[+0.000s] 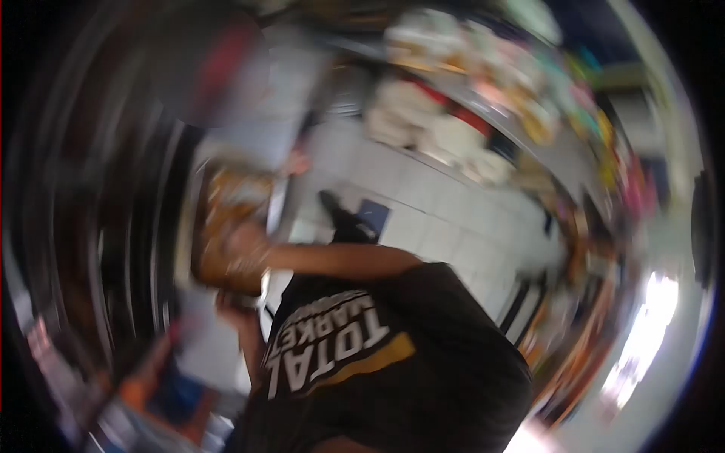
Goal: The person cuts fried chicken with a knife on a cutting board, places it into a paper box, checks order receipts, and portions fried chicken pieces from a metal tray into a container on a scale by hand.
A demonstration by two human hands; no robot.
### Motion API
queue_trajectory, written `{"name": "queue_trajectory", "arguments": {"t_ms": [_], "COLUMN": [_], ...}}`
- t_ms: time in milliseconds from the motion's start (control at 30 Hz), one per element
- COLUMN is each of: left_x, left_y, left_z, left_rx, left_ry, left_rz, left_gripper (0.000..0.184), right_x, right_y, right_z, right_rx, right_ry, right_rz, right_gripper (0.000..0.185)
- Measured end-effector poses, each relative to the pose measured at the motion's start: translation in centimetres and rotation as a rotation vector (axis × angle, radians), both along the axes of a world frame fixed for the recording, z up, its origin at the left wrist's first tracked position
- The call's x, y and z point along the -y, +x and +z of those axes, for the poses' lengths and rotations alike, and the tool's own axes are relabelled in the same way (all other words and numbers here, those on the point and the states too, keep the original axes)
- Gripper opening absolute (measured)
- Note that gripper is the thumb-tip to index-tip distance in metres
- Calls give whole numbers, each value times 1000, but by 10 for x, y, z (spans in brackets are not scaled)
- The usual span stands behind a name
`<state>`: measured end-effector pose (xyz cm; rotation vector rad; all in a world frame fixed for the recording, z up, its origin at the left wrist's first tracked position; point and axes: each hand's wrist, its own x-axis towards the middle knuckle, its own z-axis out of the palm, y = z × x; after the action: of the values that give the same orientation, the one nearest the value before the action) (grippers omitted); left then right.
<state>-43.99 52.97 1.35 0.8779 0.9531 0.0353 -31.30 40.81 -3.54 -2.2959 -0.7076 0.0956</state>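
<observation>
The whole view is smeared by motion. My right hand (245,243) reaches over a tray (189,260) of brown and orange pieces, too blurred to name, and is over or among those pieces (236,198). Whether its fingers hold any of them cannot be made out. My left hand (232,308) is at the tray's lower edge, touching it or very close. Its fingers are also blurred, so a grip on the rim does not show clearly.
Another person's hand (298,161) is beyond the tray's far corner. Dark racks or rails (113,219) run along the left. Whitish sacks (430,128) sit under a loaded shelf (555,155). A dark blue flat thing (373,217) lies on the tiled floor (445,234).
</observation>
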Motion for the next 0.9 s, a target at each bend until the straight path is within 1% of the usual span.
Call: {"name": "queue_trajectory", "arguments": {"t_ms": [33, 67, 100, 133, 167, 200, 233, 267, 300, 333, 367, 400, 467, 500, 533, 600, 633, 700, 733, 767, 833, 867, 900], "left_x": [-15, -10, -8, -6, 3, 11, 11, -4, 7, 17, 15, 14, 18, 19, 16, 15, 14, 10, 11, 16, 17, 15, 13], "left_y": [-15, -14, -14, -11, -5, 2, 3, -14, -6, 3, 0, -3, -1, 1, -1, -4, -5, -11, -9, -2, -3, -5, -7], "left_z": [-34, -42, -32, -21, -8, 5, 3, -27, -8, 13, 7, 1, 12, 15, 9, -3, -6, -14, -16, -7, -3, -6, -9], "left_rx": [-2, 16, 39, 58, 49, 42, 40, 82, 68, 54, 84, 114, 126, 141, 152, 155, 158, 137, 119, 160, 143, 145, 147], "left_ry": [164, 214, 114, 15, 10, 5, -11, -24, -3, 18, 10, 1, -3, -6, -6, -15, -21, 1, 22, 40, 34, 28, 22], "left_rz": [158, 221, 221, 221, 260, 300, 323, 272, 285, 298, 289, 279, 297, 293, 293, 321, 335, 322, 298, 318, 311, 305, 300], "left_gripper": [29, 23, 24, 27, 21, 16, 20, 28, 32, 36, 36, 36, 35, 34, 31, 33, 34, 36, 38, 33, 28, 26, 24], "right_x": [16, 19, 28, 29, 35, 40, 46, 52, 69, 76, 80, 86, 97, 100, 101, 101, 99, 97, 106, 124, 153, 155, 161], "right_y": [1, 4, 5, 10, 11, 15, 23, 32, 43, 49, 58, 64, 76, 83, 89, 95, 94, 94, 107, 129, 154, 165, 172], "right_z": [23, 10, 30, 55, 70, 62, 67, 73, 97, 96, 93, 87, 78, 77, 79, 83, 84, 87, 66, 27, 34, 83, 112], "right_rx": [44, -45, 116, -59, -243, -69, -55, -39, -291, -456, -621, -627, -459, -460, -719, -1243, -1245, -1207, -1188, -789, -389, -183, 21], "right_ry": [15, -138, -174, -118, -77, 75, 218, 355, 401, 395, 383, 374, 473, 467, 602, 858, 853, 794, 799, 648, 473, 325, 174], "right_rz": [-92, 14, -33, -23, -30, 33, 66, 108, 123, 62, -5, 19, -22, -9, -68, -206, -201, -268, -275, -188, -123, -311, -491], "right_gripper": [17, 25, 24, 22, 20, 19, 21, 23, 25, 26, 28, 28, 32, 32, 33, 34, 34, 36, 36, 40, 43, 46, 48]}}
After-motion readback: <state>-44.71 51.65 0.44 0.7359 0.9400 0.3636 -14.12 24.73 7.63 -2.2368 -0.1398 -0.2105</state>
